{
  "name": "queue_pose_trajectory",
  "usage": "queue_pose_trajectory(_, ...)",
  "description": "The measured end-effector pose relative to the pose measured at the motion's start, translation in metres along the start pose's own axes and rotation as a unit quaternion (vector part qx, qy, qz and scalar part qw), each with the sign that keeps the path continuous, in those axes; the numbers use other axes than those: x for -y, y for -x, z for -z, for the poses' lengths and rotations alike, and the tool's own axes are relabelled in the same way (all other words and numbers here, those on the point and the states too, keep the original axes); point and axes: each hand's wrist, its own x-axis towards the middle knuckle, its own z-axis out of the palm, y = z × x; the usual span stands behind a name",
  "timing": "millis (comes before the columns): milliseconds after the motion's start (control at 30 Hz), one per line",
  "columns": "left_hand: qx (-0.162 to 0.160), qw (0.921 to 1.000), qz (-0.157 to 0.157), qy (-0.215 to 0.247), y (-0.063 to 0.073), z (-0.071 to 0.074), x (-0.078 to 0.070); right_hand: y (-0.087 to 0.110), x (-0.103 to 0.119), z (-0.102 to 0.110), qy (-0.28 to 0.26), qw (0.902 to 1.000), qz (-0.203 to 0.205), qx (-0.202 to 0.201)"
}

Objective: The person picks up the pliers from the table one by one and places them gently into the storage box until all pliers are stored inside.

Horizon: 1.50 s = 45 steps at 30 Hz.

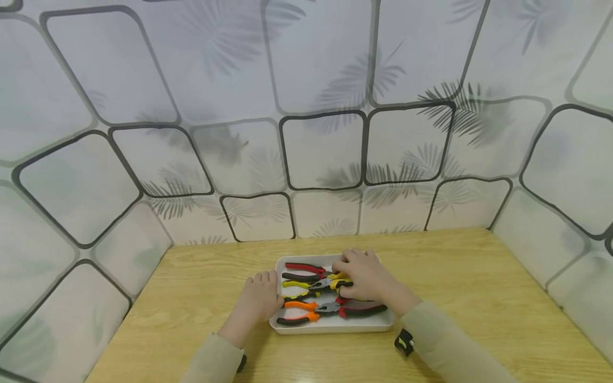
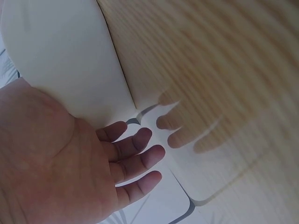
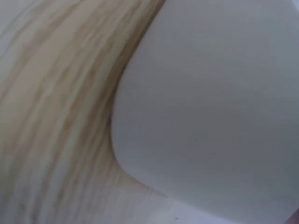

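Note:
A white tray (image 1: 330, 330) holds several pliers. On its left lie red-and-black-handled pliers (image 1: 304, 266), yellow-and-black-handled pliers (image 1: 296, 284) and orange-and-black-handled pliers (image 1: 299, 305). On the right, red-and-black-handled pliers (image 1: 365, 311) sit near the front wall. My right hand (image 1: 365, 276) reaches over the right side, thumb and fingers around the handles of yellow-and-black-handled pliers (image 1: 341, 284), partly hidden by the hand. My left hand (image 1: 261, 296) rests against the tray's left side, thumb at the rim; the left wrist view shows its fingers (image 2: 147, 158) loosely extended beside the wall.
The tray stands on a wood-grain table (image 1: 206, 276). Behind and on both sides rise walls with a patterned covering (image 1: 325, 151). The right wrist view is mostly filled by the tray's outer wall (image 3: 201, 107) close up.

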Motion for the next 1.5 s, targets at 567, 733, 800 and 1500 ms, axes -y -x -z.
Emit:
queue_pose_trajectory(567,-0.003,1.0000,0.007,-0.001,0.000,-0.001,-0.002,-0.001,0.001,0.001,-0.005,0.9989,0.006,-0.045)
queue_pose_trajectory(733,-0.006,0.9999,0.008,-0.003,0.003,0.001,-0.003,0.002,0.001,0.000,-0.011,0.9988,0.008,-0.047)
queue_pose_trajectory(800,-0.008,0.9999,0.007,-0.003,0.003,0.001,-0.002,0.003,0.001,0.000,-0.011,0.9988,0.008,-0.046)
queue_pose_trajectory(1500,-0.015,0.9998,-0.007,0.011,-0.002,-0.005,0.004,0.028,-0.003,0.006,0.022,0.9960,0.043,-0.075)
